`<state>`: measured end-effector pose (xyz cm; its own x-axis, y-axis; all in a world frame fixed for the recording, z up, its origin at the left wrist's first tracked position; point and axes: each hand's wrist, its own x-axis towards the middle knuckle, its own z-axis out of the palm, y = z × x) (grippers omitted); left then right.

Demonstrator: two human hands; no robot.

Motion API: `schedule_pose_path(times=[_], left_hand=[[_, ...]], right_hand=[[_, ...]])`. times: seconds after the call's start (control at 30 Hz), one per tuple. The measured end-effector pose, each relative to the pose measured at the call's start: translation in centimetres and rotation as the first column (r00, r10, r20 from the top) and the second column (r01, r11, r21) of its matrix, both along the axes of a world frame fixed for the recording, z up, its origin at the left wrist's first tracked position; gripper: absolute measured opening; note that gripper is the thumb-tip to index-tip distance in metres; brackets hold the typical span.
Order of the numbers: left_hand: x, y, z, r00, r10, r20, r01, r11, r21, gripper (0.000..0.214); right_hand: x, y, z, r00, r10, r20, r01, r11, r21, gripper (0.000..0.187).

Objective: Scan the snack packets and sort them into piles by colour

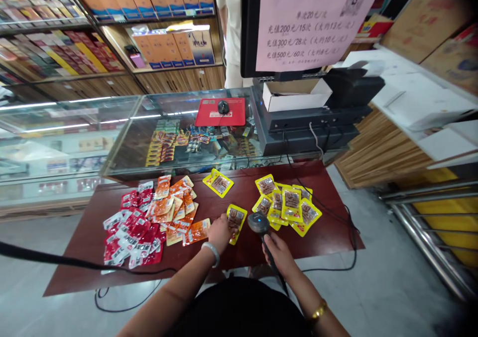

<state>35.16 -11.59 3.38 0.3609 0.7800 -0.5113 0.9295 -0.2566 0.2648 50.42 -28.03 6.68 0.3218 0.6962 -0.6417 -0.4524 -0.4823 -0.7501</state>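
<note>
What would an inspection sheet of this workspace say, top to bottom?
Surface: dark red table
Goods, tool: loose piles of yellow snack packets, orange packets and red-and-white packets; barcode scanner
Clutter: computer mouse on red pad; open white box
Hands: left hand at the edge of one yellow packet; right hand holds the scanner
Cables: black cords at left and over the table's right end
Surroundings: glass display counter, pink price notice, person beyond

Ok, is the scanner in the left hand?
No, the right hand holds the scanner, while the left hand is at a yellow-edged packet.
</note>
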Motion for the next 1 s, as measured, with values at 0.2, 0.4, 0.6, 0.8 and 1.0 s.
schedule_pose_path(times=[0.2, 0.4, 0.6, 0.8, 1.0], left_hand=[[-0.1, -0.9, -1.2, 0.972, 0.059, 0.228, -0.037, 0.994, -0.101, 0.028], [0.4, -1.0, -2.8, 0.909, 0.174, 0.378, -0.106, 0.975, -0.193, 0.022], [6.3, -1.2, -3.3, 0.644, 0.456, 0.615, -0.145, 0.862, -0.486, 0.045], [13.0, -0.6, -2.6, 0.781, 0.321, 0.535, -0.159, 0.932, -0.327, 0.03], [17.2, -1.2, -2.4, 0.767, 0.266, 0.584, -0.064, 0.937, -0.343, 0.039]], right_hand=[[0.2, -0.2, 0.8, 0.997, 0.081, 0.0, -0.08, 0.997, 0.023, 0.057], [1.0, -0.4, 1.5, 0.999, 0.028, -0.017, -0.026, 0.998, 0.06, 0.059], [3.0, -2.1, 0.7, 0.99, -0.142, 0.028, 0.14, 0.989, 0.043, 0.058], [5.1, -4.2, 0.3, 0.951, -0.307, 0.032, 0.307, 0.952, 0.022, 0.062], [5.7, -5.5, 0.3, 0.932, -0.35, 0.094, 0.351, 0.936, -0.001, 0.061]])
